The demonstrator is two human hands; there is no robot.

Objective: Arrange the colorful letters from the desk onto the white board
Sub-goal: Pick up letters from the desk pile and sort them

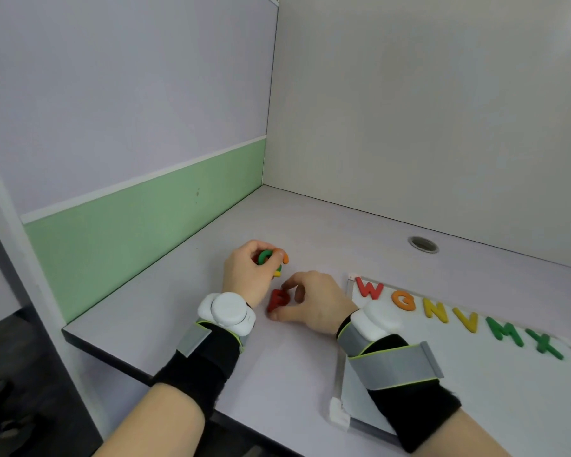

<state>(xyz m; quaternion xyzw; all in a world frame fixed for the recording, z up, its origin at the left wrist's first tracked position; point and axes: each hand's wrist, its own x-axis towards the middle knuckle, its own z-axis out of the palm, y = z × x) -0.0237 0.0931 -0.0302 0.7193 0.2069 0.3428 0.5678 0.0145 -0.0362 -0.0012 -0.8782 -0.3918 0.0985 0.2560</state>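
Fingers [287, 285] and thumb of my right hand [314, 300] pinch a red letter [276, 300] that lies on the desk [211, 324], just left of the white board [475, 374]. My left hand [248, 275], close beside it, is curled around a small bunch of letters [272, 260]; I can make out green, orange and yellow, but not which letters they are. Both wrists wear black straps with white pods. On the board a row already runs along its far edge: red W [371, 288], orange G [403, 300], yellow N [435, 311], yellow V [468, 319], green M [505, 331], green X [544, 344].
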